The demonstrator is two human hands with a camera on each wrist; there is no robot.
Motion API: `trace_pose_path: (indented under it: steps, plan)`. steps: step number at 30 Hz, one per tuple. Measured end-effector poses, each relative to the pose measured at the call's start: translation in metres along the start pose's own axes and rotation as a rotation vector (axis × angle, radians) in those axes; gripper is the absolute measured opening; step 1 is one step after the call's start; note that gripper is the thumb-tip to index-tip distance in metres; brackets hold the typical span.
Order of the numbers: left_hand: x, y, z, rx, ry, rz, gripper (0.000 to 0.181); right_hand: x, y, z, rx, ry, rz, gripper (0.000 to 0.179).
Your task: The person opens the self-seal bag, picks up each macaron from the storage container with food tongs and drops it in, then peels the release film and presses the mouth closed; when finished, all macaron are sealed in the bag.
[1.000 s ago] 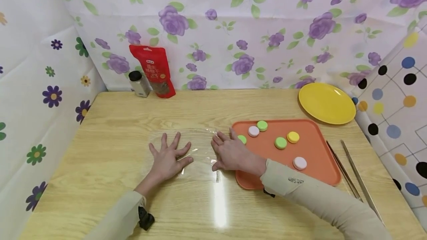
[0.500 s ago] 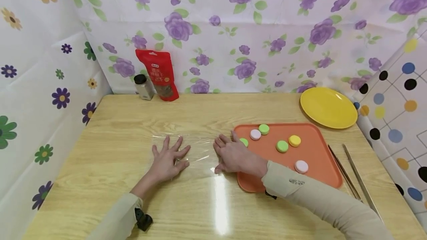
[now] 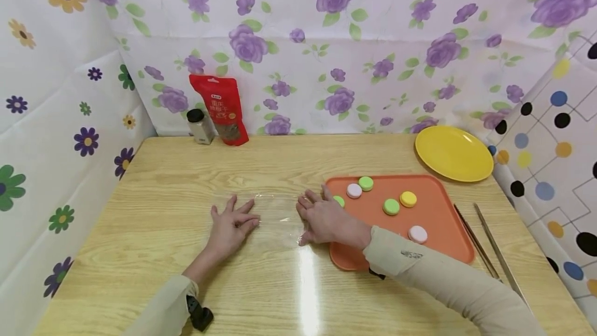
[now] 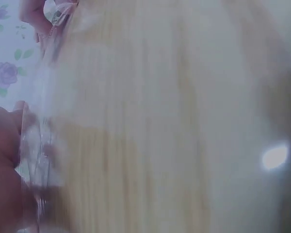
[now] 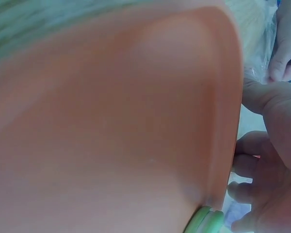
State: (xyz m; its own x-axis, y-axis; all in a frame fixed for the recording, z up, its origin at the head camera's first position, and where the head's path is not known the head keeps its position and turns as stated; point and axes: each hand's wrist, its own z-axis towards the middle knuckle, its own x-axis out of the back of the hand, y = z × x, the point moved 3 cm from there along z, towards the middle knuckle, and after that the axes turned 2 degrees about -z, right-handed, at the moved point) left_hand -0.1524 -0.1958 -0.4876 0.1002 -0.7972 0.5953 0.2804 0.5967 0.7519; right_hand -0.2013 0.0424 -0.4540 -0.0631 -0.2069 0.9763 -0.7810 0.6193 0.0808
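Clear plastic film (image 3: 278, 210) lies on the wooden table between the hands, its edges hard to make out. My left hand (image 3: 227, 233) is at its left side, where thumb and index finger come together and pinch the film. At the film's right side rests my right hand (image 3: 326, 219), thumb and fingers apart and touching it, beside the tray's left edge. In the left wrist view, creased film (image 4: 39, 155) runs past the left fingers. The right wrist view shows the right hand (image 5: 276, 145) with its fingers separated beyond the tray rim.
An orange tray (image 3: 401, 240) bears several macarons: green (image 3: 391, 207), yellow (image 3: 408, 199) and pale pink (image 3: 417, 234). Tongs (image 3: 494, 248) lie right of it. A yellow plate (image 3: 454, 153) is behind. A shaker jar (image 3: 200, 127) and a red pouch (image 3: 221, 110) stand at the back left.
The left fingers were spread on the film; now its thumb and index finger have come together. The film looks narrower from front to back. The right hand has hardly moved.
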Motion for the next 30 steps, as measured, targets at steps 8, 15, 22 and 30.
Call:
trace_pose_path:
  steps: [8, 15, 22, 30]
  plan:
    - [0.001, 0.0, -0.004, 0.0, 0.162, -0.243, 0.013, 0.002, 0.001, -0.002, 0.019, 0.013, 0.012, 0.089]
    - [0.001, -0.003, -0.006, 0.002, 0.206, -0.335, 0.014, 0.029, 0.024, -0.053, 0.043, 0.371, 0.277, 0.042]
    - [0.008, 0.005, -0.005, -0.025, 0.266, -0.403, 0.014, 0.027, 0.103, -0.181, -0.314, 0.738, 0.41, 0.02]
    - [0.008, 0.01, -0.007, 0.025, 0.281, -0.486, 0.013, -0.035, 0.173, -0.303, -0.822, 0.338, 0.426, 0.061]
